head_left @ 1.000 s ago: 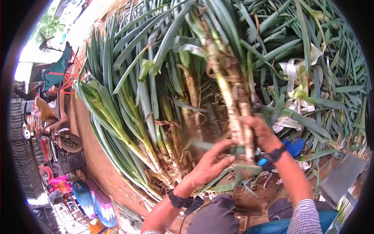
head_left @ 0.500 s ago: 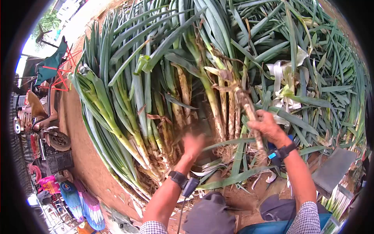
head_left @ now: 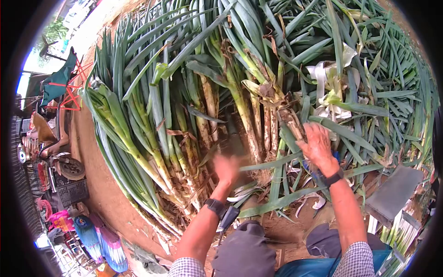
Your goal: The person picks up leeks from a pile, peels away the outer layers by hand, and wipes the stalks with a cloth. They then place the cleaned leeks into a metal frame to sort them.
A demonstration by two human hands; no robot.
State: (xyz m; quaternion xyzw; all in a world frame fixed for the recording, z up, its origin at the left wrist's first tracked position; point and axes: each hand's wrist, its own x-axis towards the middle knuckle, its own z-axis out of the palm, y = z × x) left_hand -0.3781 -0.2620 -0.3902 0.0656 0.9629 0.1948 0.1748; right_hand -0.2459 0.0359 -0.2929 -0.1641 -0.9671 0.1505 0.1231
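Note:
My right hand is closed around the lower part of a large green onion, its thumb against the dirty stalk. The stalk's root end is hidden by the hand. My left hand is smeared by motion, low in front of a row of standing green onions; its fingers cannot be made out. Between the hands, upright stalks end in pale, stringy roots. A long green leaf stretches from near my left hand toward the right.
Piled green onions cover the right side. A flat grey board lies at lower right, above trimmed white stalks. Peeled scraps lie on brown ground. A teal folding chair and a scooter wheel are at left.
My right hand has moved slightly up along the green onion, turning so its back shows. The stalk's root end has gone out of sight. My left hand stays near the same spot, still blurred.

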